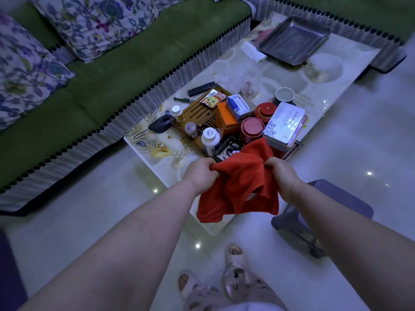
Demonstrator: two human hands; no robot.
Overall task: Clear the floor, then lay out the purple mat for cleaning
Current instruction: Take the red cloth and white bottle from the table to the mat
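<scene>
Both hands point(202, 170) point(281, 170) grip soft crumpled red cloth point(241, 187), maybe towel.

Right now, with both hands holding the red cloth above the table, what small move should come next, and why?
Probably lower the crumpled red cloth onto the bare near end of the glossy low table: the left hand and right hand are both occupied, so neither can clear the floor.

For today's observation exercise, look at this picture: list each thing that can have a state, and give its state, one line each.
Red cloth: held up, bunched, hanging over the table end.
Left hand: gripping the cloth's top edge.
Right hand: gripping the cloth's top edge.
Metal tray: empty, flat on the table.
White bottle: upright, capped.
Red tins: upright, lids on.
Cup: upright, open.
Purple stool: standing on the floor.
</scene>
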